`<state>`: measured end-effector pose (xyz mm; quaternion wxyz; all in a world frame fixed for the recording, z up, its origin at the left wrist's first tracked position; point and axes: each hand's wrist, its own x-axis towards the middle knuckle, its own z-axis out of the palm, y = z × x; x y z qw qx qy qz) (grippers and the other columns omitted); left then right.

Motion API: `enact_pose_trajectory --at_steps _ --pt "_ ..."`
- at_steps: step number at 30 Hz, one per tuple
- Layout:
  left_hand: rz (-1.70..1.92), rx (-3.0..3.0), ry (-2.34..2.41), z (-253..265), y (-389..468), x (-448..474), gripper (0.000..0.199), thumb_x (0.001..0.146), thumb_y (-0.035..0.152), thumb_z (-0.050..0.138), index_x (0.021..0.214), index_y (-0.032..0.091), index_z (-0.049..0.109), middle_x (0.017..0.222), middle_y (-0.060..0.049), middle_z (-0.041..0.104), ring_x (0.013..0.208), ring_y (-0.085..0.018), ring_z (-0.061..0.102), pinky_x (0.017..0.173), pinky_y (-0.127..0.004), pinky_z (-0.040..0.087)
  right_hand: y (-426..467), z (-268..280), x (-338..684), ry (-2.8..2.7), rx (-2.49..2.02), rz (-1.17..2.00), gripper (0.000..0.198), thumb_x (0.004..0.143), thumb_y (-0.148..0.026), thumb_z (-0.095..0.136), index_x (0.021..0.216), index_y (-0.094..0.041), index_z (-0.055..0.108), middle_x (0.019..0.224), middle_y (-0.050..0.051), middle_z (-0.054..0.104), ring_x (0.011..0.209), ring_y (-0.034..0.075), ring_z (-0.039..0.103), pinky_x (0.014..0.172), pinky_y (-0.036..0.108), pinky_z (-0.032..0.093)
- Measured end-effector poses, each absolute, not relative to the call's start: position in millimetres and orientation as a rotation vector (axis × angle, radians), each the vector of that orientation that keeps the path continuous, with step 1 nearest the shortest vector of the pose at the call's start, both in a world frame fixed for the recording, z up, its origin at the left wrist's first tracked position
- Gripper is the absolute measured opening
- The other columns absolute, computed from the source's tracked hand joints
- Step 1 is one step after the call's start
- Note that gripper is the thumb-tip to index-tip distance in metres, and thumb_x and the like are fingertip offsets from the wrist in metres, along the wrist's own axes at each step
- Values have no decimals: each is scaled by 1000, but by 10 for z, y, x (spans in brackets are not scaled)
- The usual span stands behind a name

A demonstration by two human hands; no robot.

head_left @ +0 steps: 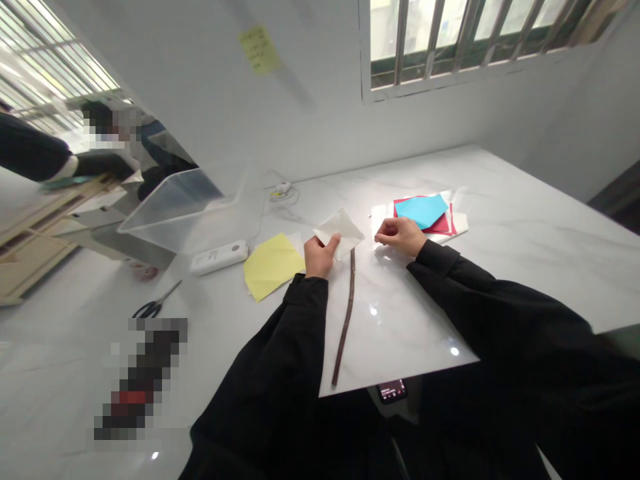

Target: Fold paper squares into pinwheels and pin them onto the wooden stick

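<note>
My left hand (320, 257) pinches a small cream paper square (345, 227), its thumb lying on top near the middle. To its right, my right hand (401, 236) hovers or rests low over the table with fingertips pressed together; I cannot make out anything between them. A thin brown stick (345, 320) lies lengthwise on the table below the paper, its far end beside the paper's lower edge. Close to my left wrist lies a yellow paper sheet (273, 265). Just behind my right hand is a pile with a blue paper (423, 210) over red paper (453, 220) and white sheets.
A white oblong device (219, 258) and scissors (156, 301) lie on the left. Behind them stands a clear plastic bin (173, 207). A small cable coil (283, 191) sits by the wall. The table's front edge runs close to my body. Another person's sleeve (35, 147) shows far left.
</note>
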<state>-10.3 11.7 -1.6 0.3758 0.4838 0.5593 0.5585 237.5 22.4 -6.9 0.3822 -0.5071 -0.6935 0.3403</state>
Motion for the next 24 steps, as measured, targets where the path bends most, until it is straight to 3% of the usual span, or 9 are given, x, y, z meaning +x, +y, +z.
enact_pose_trajectory --at_steps 5,10,18,24 --pt "1397 1261 1426 -22 92 -74 42 66 45 88 89 11 78 95 -15 80 91 -31 75 82 -37 58 266 -127 2433 -1732 -1272 970 34 80 -51 76 81 -16 76 70 5 75 58 14 61 58 26 46" --pt "1377 1278 1391 -45 93 -67 47 68 48 87 93 10 79 99 -16 80 93 -31 75 82 -37 58 290 -160 2446 -1704 -1278 1008 33 78 -49 81 83 -17 79 66 3 73 56 12 59 54 25 45" --pt "1320 1285 1379 -20 44 -30 50 68 50 88 95 9 79 99 -17 80 90 -31 75 81 -38 58 186 90 2353 -1314 -1002 1358 52 58 -54 97 87 -16 75 81 9 79 79 21 75 79 36 63" --pt "1252 1293 1298 35 -53 71 54 66 52 90 97 9 79 100 -16 81 91 -31 76 82 -39 59 64 223 2264 -1477 -926 1126 43 68 -57 91 83 -18 78 90 9 76 88 24 72 83 41 61"
